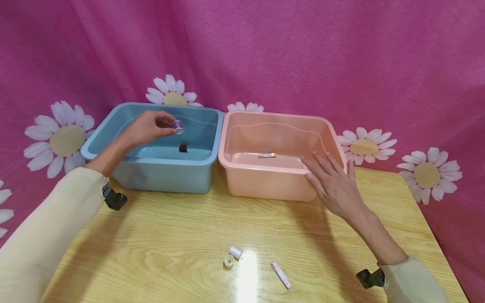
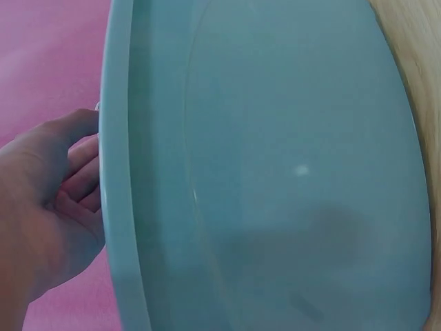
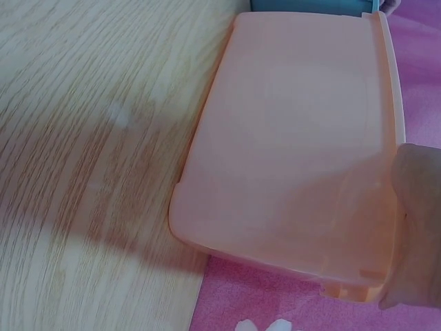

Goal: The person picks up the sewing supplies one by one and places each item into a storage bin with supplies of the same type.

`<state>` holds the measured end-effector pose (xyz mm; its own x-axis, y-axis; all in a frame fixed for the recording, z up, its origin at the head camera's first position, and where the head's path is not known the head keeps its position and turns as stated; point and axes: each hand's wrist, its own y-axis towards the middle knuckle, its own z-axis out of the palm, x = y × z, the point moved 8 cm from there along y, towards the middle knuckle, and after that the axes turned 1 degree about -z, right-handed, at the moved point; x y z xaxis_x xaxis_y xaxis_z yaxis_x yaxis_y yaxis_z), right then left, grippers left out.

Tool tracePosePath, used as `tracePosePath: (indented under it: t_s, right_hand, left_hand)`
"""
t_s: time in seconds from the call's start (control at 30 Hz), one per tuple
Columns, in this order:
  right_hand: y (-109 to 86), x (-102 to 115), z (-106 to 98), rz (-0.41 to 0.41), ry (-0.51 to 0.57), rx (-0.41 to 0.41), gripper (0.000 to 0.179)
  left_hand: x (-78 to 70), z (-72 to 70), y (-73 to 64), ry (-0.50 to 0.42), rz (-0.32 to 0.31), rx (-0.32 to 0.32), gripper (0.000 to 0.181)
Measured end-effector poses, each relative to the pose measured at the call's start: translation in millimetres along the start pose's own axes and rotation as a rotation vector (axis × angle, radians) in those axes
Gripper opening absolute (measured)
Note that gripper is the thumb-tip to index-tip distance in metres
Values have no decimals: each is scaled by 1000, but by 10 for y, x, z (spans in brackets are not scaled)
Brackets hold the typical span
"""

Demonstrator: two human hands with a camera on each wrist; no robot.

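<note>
Over the blue bin (image 1: 163,174), my left hand (image 1: 145,127) pinches a spool of purple thread (image 1: 178,126) between thumb and fingers. A dark thread spool (image 1: 183,148) lies on that bin's floor. My right hand (image 1: 337,185) is at the front right corner of the pink bin (image 1: 269,183), its fingers extended over the rim and holding nothing. Inside the pink bin lies a small folded strip (image 1: 267,155) with orange at its end. In the left wrist view the blue bin's wall hides the left fingertips and the spool.
Near the front of the wooden table (image 1: 170,240) lie a white thread spool (image 1: 235,252), a second pale spool (image 1: 229,261) standing on end, and a narrow pink-and-white folded strip (image 1: 281,275). A pink cloth (image 1: 265,54) with daisies hangs behind the bins.
</note>
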<state>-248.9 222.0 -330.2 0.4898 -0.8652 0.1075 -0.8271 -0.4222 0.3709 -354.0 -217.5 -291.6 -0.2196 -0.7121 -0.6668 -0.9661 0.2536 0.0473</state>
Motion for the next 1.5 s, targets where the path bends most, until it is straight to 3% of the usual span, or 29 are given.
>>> tracePosePath:
  t_s: [0.4, 0.57, 1.03, 1.23, 1.5]
  right_hand:
    - [5, -9, 1, -4, -5, -14, 47]
    - [2, -5, -13, -10, -3, -24, 47]
    - [5, -8, -15, -15, -16, -39, 46]
    - [-1, -2, -32, -11, -20, -44, 47]
    - [4, -3, -26, -9, -15, -50, 47]
  left_hand:
    - [117, 165, 225, 96, 2, 116, 38]
    - [143, 295, 247, 146, 17, 170, 29]
    - [445, 479, 245, 331, -69, 343, 22]
    - [466, 521, 252, 308, -97, 364, 24]
    - [500, 551, 263, 359, -99, 378, 23]
